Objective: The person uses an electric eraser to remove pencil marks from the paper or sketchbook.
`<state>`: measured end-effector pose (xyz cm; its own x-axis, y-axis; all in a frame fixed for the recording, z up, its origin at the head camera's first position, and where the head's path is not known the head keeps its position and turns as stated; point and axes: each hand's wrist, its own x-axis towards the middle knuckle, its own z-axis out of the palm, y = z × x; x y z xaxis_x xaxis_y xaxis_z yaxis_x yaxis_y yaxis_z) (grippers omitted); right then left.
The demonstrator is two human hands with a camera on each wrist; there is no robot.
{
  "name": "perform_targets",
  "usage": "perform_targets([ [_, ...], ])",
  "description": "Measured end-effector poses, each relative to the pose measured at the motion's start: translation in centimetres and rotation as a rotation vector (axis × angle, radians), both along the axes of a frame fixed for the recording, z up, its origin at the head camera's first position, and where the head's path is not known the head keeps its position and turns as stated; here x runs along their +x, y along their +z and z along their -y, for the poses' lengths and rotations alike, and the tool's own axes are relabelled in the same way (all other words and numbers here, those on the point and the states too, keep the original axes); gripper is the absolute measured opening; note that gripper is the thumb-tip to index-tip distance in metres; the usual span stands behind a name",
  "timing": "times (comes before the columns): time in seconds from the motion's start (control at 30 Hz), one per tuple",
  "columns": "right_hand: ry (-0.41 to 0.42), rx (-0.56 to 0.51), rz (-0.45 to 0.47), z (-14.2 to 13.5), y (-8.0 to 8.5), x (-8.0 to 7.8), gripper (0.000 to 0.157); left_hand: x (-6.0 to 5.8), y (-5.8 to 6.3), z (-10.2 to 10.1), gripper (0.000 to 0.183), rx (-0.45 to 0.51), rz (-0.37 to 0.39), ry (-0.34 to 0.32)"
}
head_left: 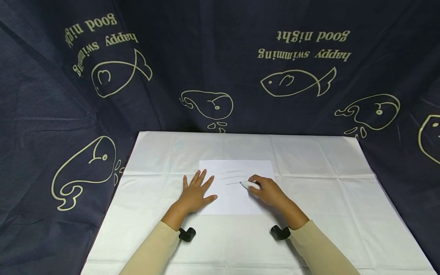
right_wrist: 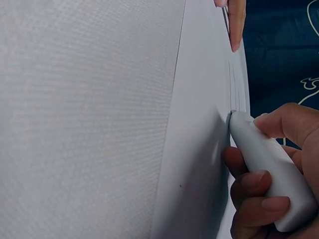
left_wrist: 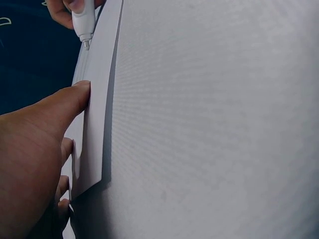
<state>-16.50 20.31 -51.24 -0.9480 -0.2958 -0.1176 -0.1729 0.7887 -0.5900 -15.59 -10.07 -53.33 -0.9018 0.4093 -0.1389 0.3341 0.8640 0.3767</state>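
A white sheet of paper (head_left: 233, 204) lies on the cloth-covered table, with several faint grey lines (head_left: 232, 177) across its upper middle. My left hand (head_left: 194, 196) rests palm down on its left side, fingers spread and thumb reaching inward. In my right hand (head_left: 269, 191) is a thick white pen with a narrow metal tip, which looks like a correction pen (head_left: 249, 185); thumb and fingers grip its body. The tip meets the paper at the right end of the lowest line. The right wrist view shows the wide body of the pen (right_wrist: 269, 169) slanting up from the sheet.
White cloth (head_left: 319, 214) with fold creases covers the table. Behind and to the left hangs a dark blue curtain (head_left: 206, 49) printed with fish, whales and upside-down words. A small black device (head_left: 187, 234) sits at the left wrist, another black device (head_left: 280, 232) at the right.
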Motion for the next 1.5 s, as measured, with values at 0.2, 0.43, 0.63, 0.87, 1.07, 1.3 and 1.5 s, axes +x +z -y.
perform_targets([
  [0.2, 0.004, -0.004, -0.006, 0.03, -0.03, 0.03, 0.026, -0.03, 0.06, 0.01, 0.074, -0.003, -0.005, 0.004],
  [0.43, -0.001, 0.002, -0.015, 0.13, 0.06, 0.05, 0.025, 0.04, 0.28, -0.06, 0.074, -0.010, -0.006, 0.002],
  [0.63, -0.002, 0.014, -0.024, 0.18, 0.08, 0.01, 0.024, 0.04, 0.20, -0.02, 0.073, -0.005, -0.005, 0.003],
  [0.87, 0.010, 0.014, -0.025, 0.14, -0.01, -0.02, 0.024, 0.01, 0.14, -0.03, 0.074, -0.007, -0.009, 0.001],
  [1.07, -0.003, 0.010, -0.045, 0.14, -0.10, -0.04, 0.023, 0.02, 0.39, -0.08, 0.074, -0.006, -0.002, 0.002],
  [1.3, 0.002, 0.018, -0.031, 0.05, -0.08, -0.04, 0.024, 0.02, 0.39, -0.11, 0.074, -0.008, -0.001, 0.000],
  [1.5, 0.011, 0.010, -0.027, 0.15, 0.10, -0.02, 0.024, -0.02, 0.33, -0.09, 0.075, -0.007, 0.000, 0.001],
])
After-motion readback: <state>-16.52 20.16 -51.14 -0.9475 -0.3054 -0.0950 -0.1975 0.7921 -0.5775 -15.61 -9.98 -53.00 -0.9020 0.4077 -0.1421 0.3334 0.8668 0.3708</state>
